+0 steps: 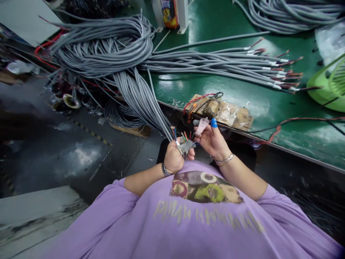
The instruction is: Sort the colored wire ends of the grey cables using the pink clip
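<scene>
My left hand [174, 156], its thumb wrapped in grey, is closed round the end of a grey cable bundle [153, 104]. Thin coloured wires [185, 135] fan out above its fingers. Close beside them on the right, my right hand [211, 140] has its fingertips bent together near the wire ends. A blue cover [214, 122] is on its thumb, and pale wrapping [202, 126] covers a finger. Whatever is between those right fingertips is too small to make out. The bundle runs up to a large grey coil [107, 46] at the table's left end.
On the green table [242, 104] lie more cables with stripped ends [280, 73], a worn wooden block [223, 113] at the front edge, and another grey coil [296, 14] at the back. A green fan [330, 82] stands at the right. A dark cord runs along the table edge.
</scene>
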The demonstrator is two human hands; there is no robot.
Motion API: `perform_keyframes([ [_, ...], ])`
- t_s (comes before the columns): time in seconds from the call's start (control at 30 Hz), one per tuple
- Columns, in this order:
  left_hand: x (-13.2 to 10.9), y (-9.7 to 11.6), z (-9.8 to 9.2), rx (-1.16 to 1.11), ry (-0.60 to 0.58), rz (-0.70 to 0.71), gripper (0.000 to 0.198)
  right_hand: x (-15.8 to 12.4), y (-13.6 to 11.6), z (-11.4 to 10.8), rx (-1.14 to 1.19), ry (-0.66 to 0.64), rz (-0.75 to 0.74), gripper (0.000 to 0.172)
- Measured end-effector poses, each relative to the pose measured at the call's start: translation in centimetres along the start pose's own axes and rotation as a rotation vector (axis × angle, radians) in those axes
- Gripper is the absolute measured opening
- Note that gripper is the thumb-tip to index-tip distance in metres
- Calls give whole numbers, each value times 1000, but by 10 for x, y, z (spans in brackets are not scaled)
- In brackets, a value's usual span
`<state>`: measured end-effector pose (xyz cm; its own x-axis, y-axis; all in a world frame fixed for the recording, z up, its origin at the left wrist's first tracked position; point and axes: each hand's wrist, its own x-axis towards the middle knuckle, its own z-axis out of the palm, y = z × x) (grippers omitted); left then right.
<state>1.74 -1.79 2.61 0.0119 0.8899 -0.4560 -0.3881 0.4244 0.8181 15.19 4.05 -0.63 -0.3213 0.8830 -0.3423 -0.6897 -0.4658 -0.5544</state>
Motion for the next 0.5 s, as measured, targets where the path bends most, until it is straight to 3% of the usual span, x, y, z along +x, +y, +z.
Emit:
perform_keyframes([
  [0.23, 1, 0, -2, -18, 18, 5, 42, -6, -4, 0, -42, -18, -67, 35],
  [0.5, 3, 3, 5, -12, 13, -17, 41, -1, 0, -2, -123, 25, -94, 42],
])
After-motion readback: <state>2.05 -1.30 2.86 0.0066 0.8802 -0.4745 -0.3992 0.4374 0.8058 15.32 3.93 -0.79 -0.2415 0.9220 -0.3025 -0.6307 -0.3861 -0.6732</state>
